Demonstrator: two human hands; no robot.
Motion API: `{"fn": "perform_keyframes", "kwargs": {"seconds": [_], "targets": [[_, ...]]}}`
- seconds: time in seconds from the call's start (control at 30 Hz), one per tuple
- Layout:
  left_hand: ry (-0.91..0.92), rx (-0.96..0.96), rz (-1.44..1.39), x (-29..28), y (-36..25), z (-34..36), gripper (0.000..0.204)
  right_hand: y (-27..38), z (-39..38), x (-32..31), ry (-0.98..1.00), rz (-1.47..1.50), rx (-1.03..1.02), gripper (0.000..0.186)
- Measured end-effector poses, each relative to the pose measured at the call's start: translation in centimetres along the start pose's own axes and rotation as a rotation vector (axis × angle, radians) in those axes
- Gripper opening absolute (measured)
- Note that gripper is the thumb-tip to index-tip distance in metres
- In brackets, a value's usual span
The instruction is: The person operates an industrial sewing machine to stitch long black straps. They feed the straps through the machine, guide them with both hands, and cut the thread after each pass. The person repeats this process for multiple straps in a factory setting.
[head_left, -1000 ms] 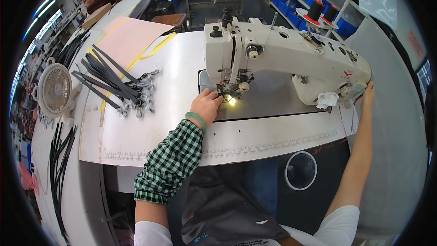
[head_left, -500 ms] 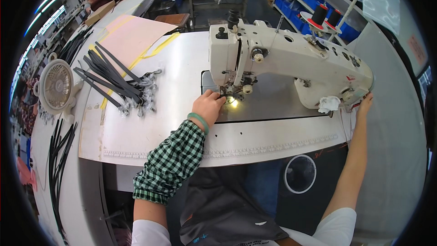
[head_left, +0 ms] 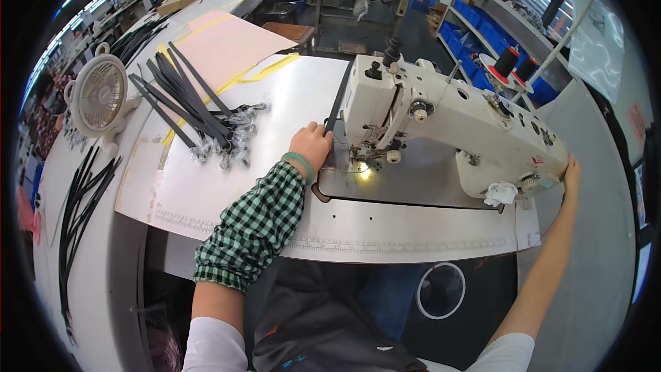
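Observation:
My left hand [head_left: 312,146], at the end of a green checked sleeve cover, is closed on a narrow black strap [head_left: 337,100]. The strap runs away from my fingers along the left side of the white sewing machine [head_left: 447,107]. My hand is just left of the lit needle area [head_left: 363,168], apart from it. At the machine's right end, my right hand [head_left: 571,173] curls around the handwheel, which is mostly hidden. Further left lies a bundle of black straps [head_left: 182,100] with clear-wrapped ends.
A small white fan [head_left: 100,100] stands left of the bundle. More black straps [head_left: 76,207] hang over the left table. Pink sheet material [head_left: 231,45] with yellow tape lies behind. Thread cones [head_left: 507,62] rise behind the machine; blue bins [head_left: 475,41] fill a shelf beyond.
My left hand has drawn back leftward from the needle area, and the black strap now shows beyond its fingers. My right hand stays at the machine's end. The whole view has shifted slightly.

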State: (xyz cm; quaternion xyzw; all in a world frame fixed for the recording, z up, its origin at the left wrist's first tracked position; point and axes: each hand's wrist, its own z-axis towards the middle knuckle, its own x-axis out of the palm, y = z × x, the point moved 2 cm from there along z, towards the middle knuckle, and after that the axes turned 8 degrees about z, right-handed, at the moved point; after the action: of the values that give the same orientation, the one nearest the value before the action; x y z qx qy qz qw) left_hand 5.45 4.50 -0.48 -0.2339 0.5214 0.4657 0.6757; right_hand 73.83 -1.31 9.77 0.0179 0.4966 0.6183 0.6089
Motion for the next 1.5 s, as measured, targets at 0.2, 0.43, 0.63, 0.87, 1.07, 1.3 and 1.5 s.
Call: {"fn": "perform_keyframes", "kwargs": {"seconds": [0.2, 0.43, 0.63, 0.87, 1.07, 1.3, 1.5], "targets": [[-0.108, -0.125, -0.038, 0.9, -1.0, 1.5, 0.014, -6.8, -1.5, 1.8, -0.236, 0.356, -0.026, 0.052], [-0.236, -0.152, -0.364, 0.5, 0.4, -0.8, 0.026, -6.3, -5.2, 2.2, -0.11, 0.736, 0.155, 0.053], [-0.464, -0.368, -0.069, -4.1, 10.5, -9.4, 0.025, -2.0, -13.2, -2.0, -0.315, 0.552, 0.092, 0.046], [0.228, -0.22, -0.154, -5.7, 19.1, -14.8, 0.024, 13.2, -27.6, 2.9, 0.127, 0.865, -0.033, 0.04], [0.089, 0.073, -0.047, -7.8, 9.0, -16.0, 0.015, 24.1, -40.2, 6.5, 0.843, 1.002, -0.312, 0.024], [0.456, -0.084, -1.532, -10.6, -2.7, -11.8, 0.02, 29.6, -50.9, 11.1, 1.764, 1.609, 0.436, 0.034], [0.392, -0.575, -1.588, -3.5, 1.7, -6.3, 0.021, 26.8, -55.5, 9.9, 1.709, 1.11, 0.312, 0.014]]}}
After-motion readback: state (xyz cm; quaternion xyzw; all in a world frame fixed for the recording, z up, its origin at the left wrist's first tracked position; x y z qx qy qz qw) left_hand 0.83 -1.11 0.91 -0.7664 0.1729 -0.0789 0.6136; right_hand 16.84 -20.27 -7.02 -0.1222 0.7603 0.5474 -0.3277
